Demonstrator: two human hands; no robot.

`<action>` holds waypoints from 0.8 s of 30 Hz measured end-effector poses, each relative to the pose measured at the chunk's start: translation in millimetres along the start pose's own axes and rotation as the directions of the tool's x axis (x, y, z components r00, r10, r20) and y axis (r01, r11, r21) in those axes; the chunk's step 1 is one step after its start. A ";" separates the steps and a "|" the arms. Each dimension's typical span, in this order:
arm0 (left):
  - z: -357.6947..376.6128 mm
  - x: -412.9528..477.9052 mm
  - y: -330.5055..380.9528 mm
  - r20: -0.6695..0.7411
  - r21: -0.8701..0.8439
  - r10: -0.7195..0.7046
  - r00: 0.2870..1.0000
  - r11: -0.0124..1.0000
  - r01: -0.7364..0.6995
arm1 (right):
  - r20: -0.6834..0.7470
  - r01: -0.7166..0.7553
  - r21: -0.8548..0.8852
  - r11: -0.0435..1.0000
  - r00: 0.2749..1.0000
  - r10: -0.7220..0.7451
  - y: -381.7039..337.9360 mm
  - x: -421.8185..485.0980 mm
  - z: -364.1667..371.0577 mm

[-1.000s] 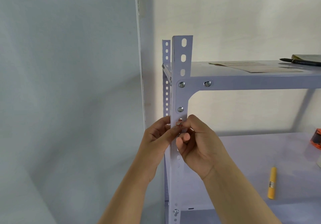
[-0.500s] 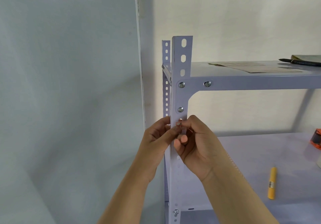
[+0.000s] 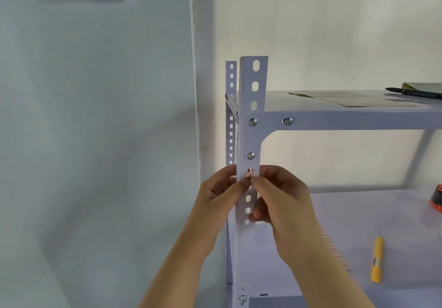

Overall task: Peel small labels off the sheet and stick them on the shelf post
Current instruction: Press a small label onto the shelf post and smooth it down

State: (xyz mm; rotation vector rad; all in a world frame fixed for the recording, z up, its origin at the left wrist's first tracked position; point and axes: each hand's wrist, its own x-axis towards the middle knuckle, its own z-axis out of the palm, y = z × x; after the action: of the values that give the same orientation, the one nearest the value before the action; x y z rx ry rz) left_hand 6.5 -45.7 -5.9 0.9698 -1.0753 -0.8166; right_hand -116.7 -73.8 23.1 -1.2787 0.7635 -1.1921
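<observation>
Both hands meet at the front face of the shelf post (image 3: 251, 140), just below its third bolt. Left hand (image 3: 220, 195) wraps the post's left edge w/ thumb pressing across; right hand (image 3: 279, 197) pinches at the small label (image 3: 248, 175), fingers curled. Label is thin, white w/ red print, lying crosswise on the post's vertical axis, touching both thumbs. Post: smooth painted steel angle w/ oval slots. Label sheet not clearly in view.

The shelf post (image 3: 251, 140) at the frame's centre is painted metal, pale lilac-grey, smooth with a soft sheen; its bolts (image 3: 252, 122) are bright bare metal. The small label (image 3: 248, 175) looks like thin paper with red print. At lower right a yellow plastic marker (image 3: 377, 260) looks glossy. The wall (image 3: 95, 116) is matt.
</observation>
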 end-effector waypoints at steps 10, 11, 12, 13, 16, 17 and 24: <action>0.2 -1.0 0.8 0.016 -0.061 0.000 1.000 0.998 0.001 | 0.218 0.666 -0.727 0.166 0.454 -0.864 30.4 17.9 -19.7; 0.3 -0.8 0.5 0.016 -0.062 0.001 1.000 0.998 0.000 | 0.248 0.678 -0.726 0.112 0.410 -0.878 32.3 20.0 -22.1; 0.4 -0.6 0.3 0.016 -0.062 0.001 1.000 0.998 0.000 | 0.270 0.686 -0.724 0.072 0.378 -0.886 33.9 21.3 -23.8; 0.4 -0.3 0.0 0.017 -0.061 0.002 1.000 0.998 -0.001 | 0.287 0.690 -0.722 0.043 0.356 -0.889 34.9 22.4 -24.7; -0.3 -0.1 -1.0 0.018 -0.060 0.003 1.000 0.998 -0.002 | 0.309 0.685 -0.729 0.012 0.344 -0.887 35.7 25.2 -23.2; -0.4 0.1 -1.1 0.016 -0.059 0.003 1.000 0.998 -0.003 | 0.306 0.674 -0.739 0.013 0.353 -0.884 35.9 25.3 -22.1; 1.1 -0.7 0.7 0.019 -0.065 0.010 1.000 0.998 -0.009 | 0.260 0.622 -0.772 0.131 0.496 -0.828 41.0 25.5 -13.0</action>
State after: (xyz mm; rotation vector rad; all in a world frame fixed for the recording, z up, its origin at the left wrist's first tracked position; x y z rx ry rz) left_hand 5.3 -45.1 -5.3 0.9029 -1.0632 -0.8501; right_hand -112.5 -106.7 -14.4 -2.5596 0.9025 -1.9471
